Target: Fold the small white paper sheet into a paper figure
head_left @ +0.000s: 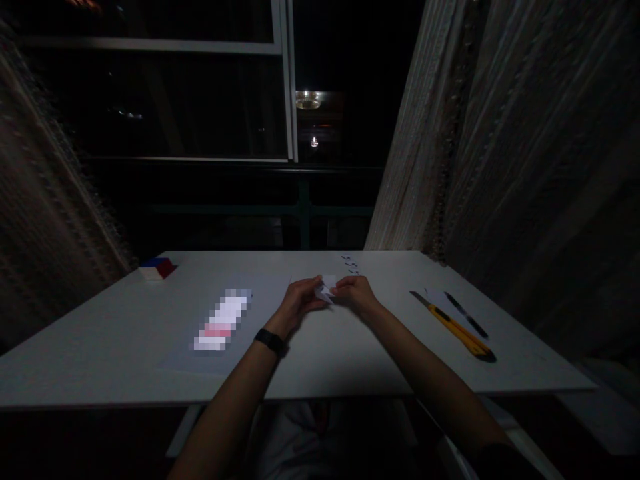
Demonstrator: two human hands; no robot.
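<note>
Over the middle of a white table [125, 347], my left hand [299, 302] and my right hand [356, 293] meet, fingers pinched on a small folded piece of white paper [326, 287]. Both hands grip it from opposite sides, just above the tabletop. A dark band sits on my left wrist [271, 341]. The light is dim and the paper's shape is hard to make out.
A yellow utility knife [457, 328] and a black pen [466, 315] lie to the right. A sheet of paper with a blurred patch [223, 320] lies to the left. A red, white and blue block [157, 268] sits at the far left corner. Small paper scraps [351, 263] lie beyond the hands.
</note>
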